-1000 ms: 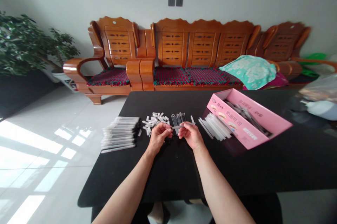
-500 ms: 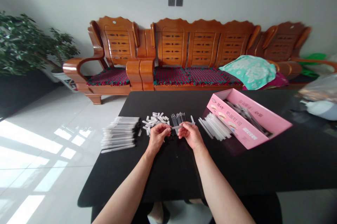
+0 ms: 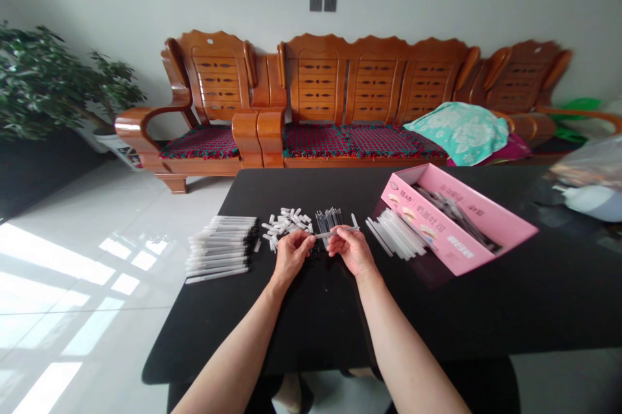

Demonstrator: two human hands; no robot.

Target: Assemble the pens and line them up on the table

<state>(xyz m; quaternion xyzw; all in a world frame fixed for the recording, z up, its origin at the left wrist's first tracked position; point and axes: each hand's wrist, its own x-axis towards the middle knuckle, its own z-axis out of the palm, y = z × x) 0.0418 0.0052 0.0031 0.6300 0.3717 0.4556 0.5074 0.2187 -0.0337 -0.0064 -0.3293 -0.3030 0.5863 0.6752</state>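
Note:
Between my two hands a slim whitish pen (image 3: pixel 324 234) lies level above the black table. My left hand (image 3: pixel 293 253) pinches its left end, and my right hand (image 3: pixel 352 249) grips it towards the right end. Behind my left hand is a heap of short white pen caps (image 3: pixel 284 222). A row of dark pen refills (image 3: pixel 329 217) lies just beyond the held pen. To the right are clear-white pen barrels (image 3: pixel 397 234) laid side by side. On the left rests a stack of capped white pens (image 3: pixel 221 247).
A pink cardboard box (image 3: pixel 459 223) holding grey, slender pieces stands at the right on the black table (image 3: pixel 437 317). Farther right are a plastic bag (image 3: pixel 590 164) and a white object (image 3: pixel 593 202). A wooden bench (image 3: pixel 265 135) stands behind the table.
My left hand has shifted very slightly, and more of the pen shows between the hands. Otherwise the hands and the items on the table look the same.

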